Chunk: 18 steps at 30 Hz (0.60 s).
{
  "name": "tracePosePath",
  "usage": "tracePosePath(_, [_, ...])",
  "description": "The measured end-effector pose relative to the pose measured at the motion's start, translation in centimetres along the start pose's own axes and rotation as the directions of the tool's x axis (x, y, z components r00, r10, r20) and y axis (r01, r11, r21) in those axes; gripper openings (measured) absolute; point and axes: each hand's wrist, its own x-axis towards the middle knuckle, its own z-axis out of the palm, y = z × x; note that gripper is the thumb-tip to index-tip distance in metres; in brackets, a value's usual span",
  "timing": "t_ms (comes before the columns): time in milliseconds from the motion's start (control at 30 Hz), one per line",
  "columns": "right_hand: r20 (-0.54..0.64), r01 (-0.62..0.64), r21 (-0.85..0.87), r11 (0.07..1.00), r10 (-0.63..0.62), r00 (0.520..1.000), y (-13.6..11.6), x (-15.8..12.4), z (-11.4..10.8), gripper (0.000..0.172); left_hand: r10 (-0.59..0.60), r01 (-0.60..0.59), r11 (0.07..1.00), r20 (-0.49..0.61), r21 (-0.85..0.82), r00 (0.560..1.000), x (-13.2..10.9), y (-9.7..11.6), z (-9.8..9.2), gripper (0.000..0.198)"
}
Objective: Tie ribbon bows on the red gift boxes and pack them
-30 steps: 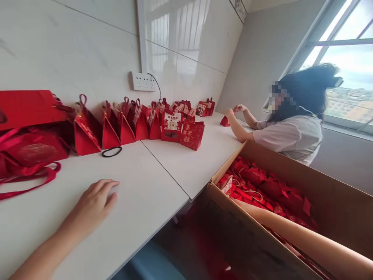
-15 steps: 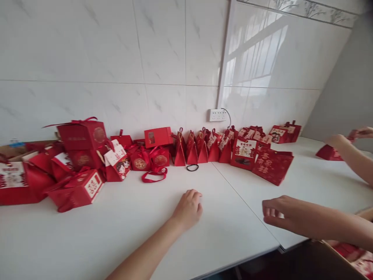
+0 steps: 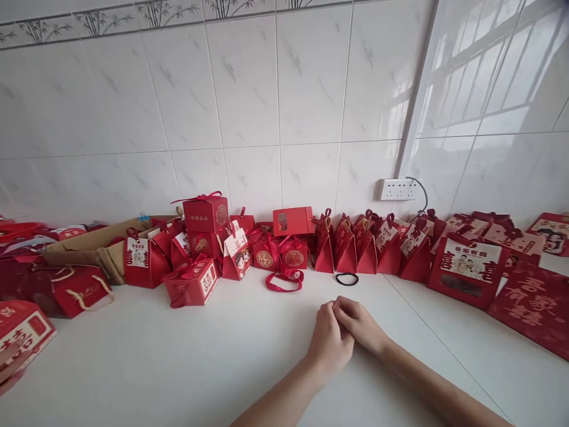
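Observation:
My left hand [image 3: 329, 341] rests on the white table [image 3: 249, 350] with its fingers curled closed. My right hand [image 3: 362, 326] is closed too and pressed against it, the fingers partly lapping over the left ones. No object shows in either hand. Just beyond them lies a black hair tie [image 3: 347, 279]. Left of that is a loop of red ribbon [image 3: 284, 283], in front of small red gift boxes [image 3: 294, 256] with gold emblems. Upright triangular red gift boxes [image 3: 345, 246] stand in a row behind the hair tie.
At the left edge a co-worker's hand [image 3: 12, 363] touches a red box [image 3: 33, 326]. An open cardboard carton [image 3: 113, 267] sits at the back left. Stacked red boxes [image 3: 205, 214] stand beside it. Red bags [image 3: 466, 270] fill the right side. A power strip [image 3: 399, 190] is on the wall.
My view has swung to the left. My right hand has come over to my left hand, and the two now touch. The co-worker's arms on the right have left the view.

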Motion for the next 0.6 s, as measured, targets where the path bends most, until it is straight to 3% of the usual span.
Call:
tracePosePath(200, [-0.063,0.031,0.064,0.997,-0.027,0.998,0.5,-0.2,0.8,0.038,-0.033,0.034,0.978,0.008,-0.203,0.999,0.1,-0.3,-0.2,0.034])
tracePosePath(300, [-0.068,0.031,0.069,0.997,-0.027,0.997,0.7,-1.4,0.6,0.056,0.125,-0.109,0.981,0.098,-0.158,0.987,-0.3,-0.3,-0.1,0.046])
tracePosePath(400, [-0.049,0.119,0.059,0.991,-0.116,0.992,0.6,-2.4,0.5,0.064,0.253,-0.234,0.964,0.167,-0.126,0.953,-0.8,-0.4,-0.2,0.054])
tracePosePath(500, [-0.004,0.31,0.007,0.951,-0.31,0.951,0.2,-2.8,0.4,0.056,0.252,-0.23,0.963,0.176,-0.138,0.952,-1.4,-0.6,-0.4,0.056])
tracePosePath(600, [0.018,0.495,0.0,0.869,-0.495,0.869,-0.3,-2.8,0.3,0.031,0.228,-0.202,0.959,0.118,-0.198,0.967,-2.1,-0.6,-0.3,0.066])
